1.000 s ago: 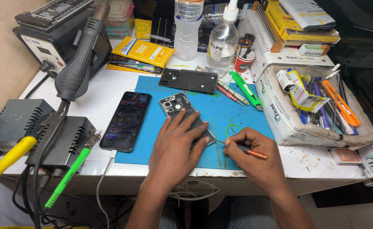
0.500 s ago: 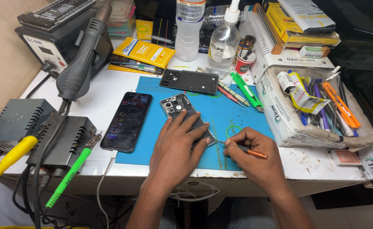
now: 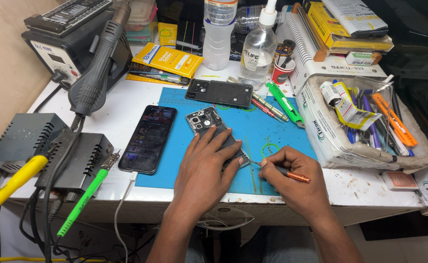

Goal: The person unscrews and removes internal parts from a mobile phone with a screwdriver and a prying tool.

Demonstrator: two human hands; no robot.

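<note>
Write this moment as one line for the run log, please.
left hand: pressing opened phone | right hand: holding copper screwdriver at phone's lower edge | surface: blue mat

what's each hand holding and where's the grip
Right hand grips a copper-handled screwdriver near its front. Left hand presses flat on the opened phone, covering its lower half.

Left hand [image 3: 208,163] covers most of opened phone [image 3: 205,120]; screwdriver [image 3: 288,173] tip contact too small to tell; bottle [image 3: 219,30] top cropped.

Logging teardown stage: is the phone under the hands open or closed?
Open: the phone under the left hand shows bare internals, and a separate back cover lies above it on the mat.
</note>
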